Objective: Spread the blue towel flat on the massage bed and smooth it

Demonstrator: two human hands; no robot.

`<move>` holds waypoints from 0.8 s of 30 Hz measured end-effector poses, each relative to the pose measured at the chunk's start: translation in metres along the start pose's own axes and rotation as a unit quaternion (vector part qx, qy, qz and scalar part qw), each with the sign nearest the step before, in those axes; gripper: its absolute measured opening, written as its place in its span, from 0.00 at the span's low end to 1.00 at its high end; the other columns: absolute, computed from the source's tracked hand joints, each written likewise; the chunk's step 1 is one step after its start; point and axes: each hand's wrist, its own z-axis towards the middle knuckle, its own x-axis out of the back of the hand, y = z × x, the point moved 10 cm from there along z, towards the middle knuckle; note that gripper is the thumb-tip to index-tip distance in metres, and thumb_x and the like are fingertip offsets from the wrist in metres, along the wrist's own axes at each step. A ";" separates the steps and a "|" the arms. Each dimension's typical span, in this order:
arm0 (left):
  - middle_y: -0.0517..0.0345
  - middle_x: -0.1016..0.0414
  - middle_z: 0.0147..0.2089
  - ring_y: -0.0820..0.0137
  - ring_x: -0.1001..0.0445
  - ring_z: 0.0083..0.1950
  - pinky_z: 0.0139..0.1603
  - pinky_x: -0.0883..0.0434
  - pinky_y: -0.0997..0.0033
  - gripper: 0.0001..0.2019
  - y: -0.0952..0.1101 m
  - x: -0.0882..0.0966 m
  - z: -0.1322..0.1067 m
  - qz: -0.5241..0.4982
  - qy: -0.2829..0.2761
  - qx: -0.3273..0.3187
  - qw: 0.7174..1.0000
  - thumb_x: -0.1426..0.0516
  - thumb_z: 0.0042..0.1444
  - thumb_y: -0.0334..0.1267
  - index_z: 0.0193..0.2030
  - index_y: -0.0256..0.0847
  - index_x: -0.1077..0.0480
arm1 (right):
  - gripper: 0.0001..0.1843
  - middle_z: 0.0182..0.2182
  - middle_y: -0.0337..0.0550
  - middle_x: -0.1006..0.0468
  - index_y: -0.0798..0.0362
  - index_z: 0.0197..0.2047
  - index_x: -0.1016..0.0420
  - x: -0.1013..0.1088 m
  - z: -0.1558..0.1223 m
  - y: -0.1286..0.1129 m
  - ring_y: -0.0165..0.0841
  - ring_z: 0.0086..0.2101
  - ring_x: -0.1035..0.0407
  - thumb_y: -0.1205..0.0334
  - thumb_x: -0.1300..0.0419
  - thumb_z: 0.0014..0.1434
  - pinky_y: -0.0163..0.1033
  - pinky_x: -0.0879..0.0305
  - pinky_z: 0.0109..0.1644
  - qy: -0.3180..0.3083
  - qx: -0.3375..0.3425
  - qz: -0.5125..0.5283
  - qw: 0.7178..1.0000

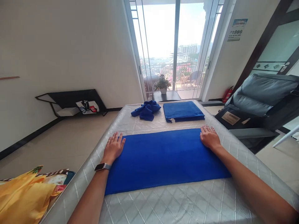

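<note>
At left, a white printed bag (87, 107) sits on a black-framed rack (67, 99); we cannot see what it holds. Our left hand (114, 145) lies flat, gripping nothing, along the left edge of the flat rectangular blue cloth (167, 160) on the silvery quilted mattress (191, 203). Beyond, a white pot (163, 91) holds a leafy plant (163, 82). Our right hand (210, 137) rests at the cloth's far right corner, likewise unclenched. We judge this as smoothing; the next move calls for fingertips under an edge.
</note>
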 end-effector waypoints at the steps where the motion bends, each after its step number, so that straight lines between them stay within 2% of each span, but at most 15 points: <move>1: 0.36 0.47 0.74 0.52 0.51 0.76 0.74 0.50 0.44 0.31 0.017 0.010 -0.001 -0.015 0.016 -0.017 1.000 0.63 0.70 0.47 0.71 0.29 0.44 | 0.32 0.69 0.60 0.42 0.70 0.69 0.40 0.013 -0.005 -0.015 0.43 0.70 0.53 0.65 0.61 0.67 0.53 0.65 0.74 0.021 0.017 0.002 1.000; 3: 0.38 0.42 0.72 0.56 0.47 0.75 0.73 0.46 0.49 0.30 0.059 0.023 -0.004 -0.047 0.027 -0.057 0.997 0.64 0.71 0.47 0.69 0.29 0.40 | 0.31 0.67 0.61 0.39 0.71 0.68 0.39 0.034 -0.019 -0.057 0.42 0.69 0.51 0.66 0.61 0.67 0.51 0.65 0.74 0.032 0.054 0.032 0.998; 5: 0.42 0.38 0.71 0.60 0.44 0.74 0.73 0.44 0.56 0.29 0.112 0.027 -0.013 -0.069 0.018 -0.115 0.991 0.63 0.72 0.47 0.69 0.33 0.39 | 0.31 0.67 0.57 0.38 0.67 0.69 0.39 0.046 -0.038 -0.110 0.41 0.69 0.49 0.63 0.62 0.69 0.49 0.62 0.73 0.015 0.097 0.086 0.991; 8: 0.46 0.43 0.73 0.62 0.47 0.75 0.74 0.44 0.54 0.28 0.191 0.021 -0.042 -0.087 -0.001 -0.215 0.973 0.61 0.72 0.50 0.71 0.38 0.43 | 0.34 0.70 0.54 0.44 0.64 0.72 0.44 0.045 -0.071 -0.190 0.40 0.70 0.53 0.54 0.64 0.71 0.49 0.59 0.73 -0.043 0.158 0.157 0.974; 10: 0.45 0.46 0.75 0.60 0.50 0.76 0.74 0.46 0.51 0.30 0.226 0.011 -0.064 -0.095 -0.015 -0.255 0.962 0.61 0.71 0.52 0.73 0.39 0.46 | 0.34 0.71 0.53 0.49 0.64 0.73 0.48 0.035 -0.089 -0.223 0.40 0.71 0.57 0.53 0.64 0.71 0.50 0.60 0.73 -0.085 0.168 0.179 0.966; 12: 0.45 0.47 0.75 0.60 0.51 0.76 0.74 0.46 0.51 0.30 0.240 0.000 -0.081 -0.096 -0.030 -0.256 0.961 0.62 0.71 0.53 0.73 0.39 0.47 | 0.34 0.72 0.52 0.53 0.64 0.74 0.50 0.026 -0.100 -0.237 0.40 0.71 0.60 0.54 0.63 0.71 0.51 0.62 0.73 -0.105 0.165 0.186 0.963; 15: 0.44 0.48 0.75 0.60 0.51 0.76 0.74 0.47 0.51 0.32 0.231 -0.009 -0.092 -0.087 -0.055 -0.227 0.969 0.63 0.71 0.54 0.73 0.37 0.47 | 0.36 0.72 0.54 0.55 0.66 0.74 0.52 0.020 -0.105 -0.226 0.40 0.71 0.62 0.51 0.64 0.72 0.51 0.64 0.74 -0.112 0.151 0.183 0.965; 18: 0.45 0.50 0.76 0.60 0.53 0.76 0.75 0.49 0.51 0.34 0.198 -0.012 -0.099 -0.072 -0.078 -0.200 0.974 0.63 0.70 0.56 0.74 0.36 0.48 | 0.37 0.73 0.52 0.54 0.64 0.74 0.53 0.013 -0.106 -0.186 0.40 0.71 0.61 0.48 0.65 0.72 0.51 0.63 0.74 -0.124 0.127 0.163 0.970; 20: 0.46 0.52 0.76 0.60 0.54 0.77 0.75 0.51 0.50 0.35 0.158 -0.015 -0.107 -0.053 -0.088 -0.173 0.980 0.64 0.70 0.57 0.74 0.36 0.50 | 0.37 0.73 0.50 0.55 0.61 0.75 0.53 0.006 -0.109 -0.144 0.39 0.71 0.61 0.47 0.65 0.71 0.51 0.63 0.74 -0.129 0.099 0.138 0.977; 24: 0.42 0.54 0.76 0.55 0.55 0.77 0.74 0.50 0.46 0.35 0.047 -0.023 -0.134 0.012 -0.086 -0.111 0.990 0.64 0.69 0.55 0.73 0.34 0.47 | 0.38 0.73 0.48 0.55 0.59 0.75 0.53 -0.017 -0.117 -0.035 0.38 0.71 0.60 0.46 0.64 0.70 0.51 0.62 0.74 -0.124 0.025 0.080 0.989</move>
